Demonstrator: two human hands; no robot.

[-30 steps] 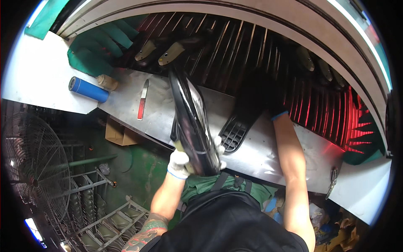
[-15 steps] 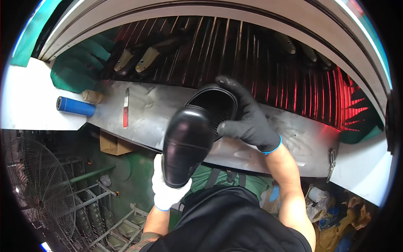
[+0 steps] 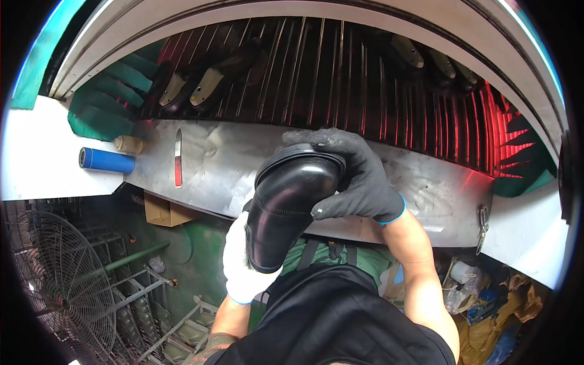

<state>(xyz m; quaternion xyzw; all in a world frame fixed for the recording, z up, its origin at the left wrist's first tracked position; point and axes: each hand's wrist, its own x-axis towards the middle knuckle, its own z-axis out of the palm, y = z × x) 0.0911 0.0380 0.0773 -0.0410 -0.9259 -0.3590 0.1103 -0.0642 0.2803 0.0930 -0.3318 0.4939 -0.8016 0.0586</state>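
Observation:
A glossy black leather shoe (image 3: 283, 210) is held between both hands, above the near edge of a metal worktop (image 3: 213, 146). My left hand (image 3: 243, 264), in a white glove, is closed round its lower end, with the fingers partly hidden beneath. In a dark grey glove, my right hand (image 3: 359, 182) grips the upper end, thumb on the near side and fingers over the far rim. The inside of the shoe is turned out of sight. On the worktop to the left lies a knife (image 3: 178, 161) with a red handle.
Beyond the worktop runs a bed of metal rods (image 3: 304, 73) under a hood, red-lit at right, carrying several dark shoes (image 3: 207, 88). A blue cylinder (image 3: 108, 160) and a tan roll (image 3: 128, 144) lie at left, scissors (image 3: 482, 228) at right. A fan (image 3: 61, 292) stands lower left.
The shoe has been tilted, so its opening no longer shows and its upper end has come lower. My right hand has moved down with it; my left hand has shifted slightly along its end.

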